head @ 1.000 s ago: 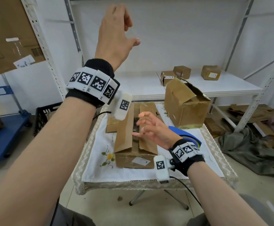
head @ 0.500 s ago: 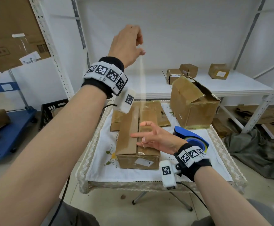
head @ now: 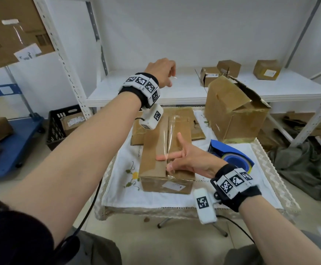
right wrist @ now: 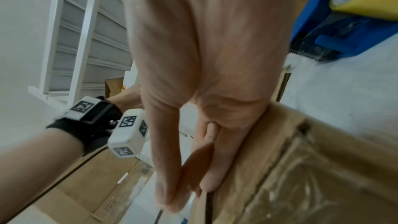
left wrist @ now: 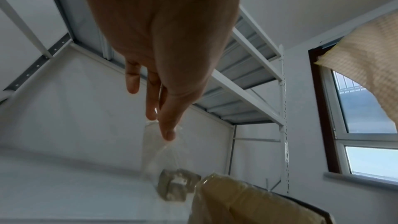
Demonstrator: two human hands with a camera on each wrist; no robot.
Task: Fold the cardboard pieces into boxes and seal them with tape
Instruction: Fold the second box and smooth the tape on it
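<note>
Sealing step: on the cloth-covered desk (head: 117, 196), the left hand (head: 160, 72) pinches the far end of a clear tape strip (head: 172, 131) above the cardboard box (head: 167, 180), while the right hand (head: 191, 161), fingers spread, presses its near end down; lowering and smoothing likely follow.

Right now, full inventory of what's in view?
box being taped: 1, brown, centre of table, under right hand
clear tape strip: 1, running from near end of box up to left hand
flattened cardboard: brown, behind that box; count unclear
tall box: 1, brown, far right of table, flaps open
tape dispenser: 1, blue, right of taped box
tablecloth: 1, white, embroidered
small boxes: 3, brown, on shelf
crate: 1, black, floor left
left hand: raised, pinches tape end
right hand: fingers straight on tape at box's near end
</note>
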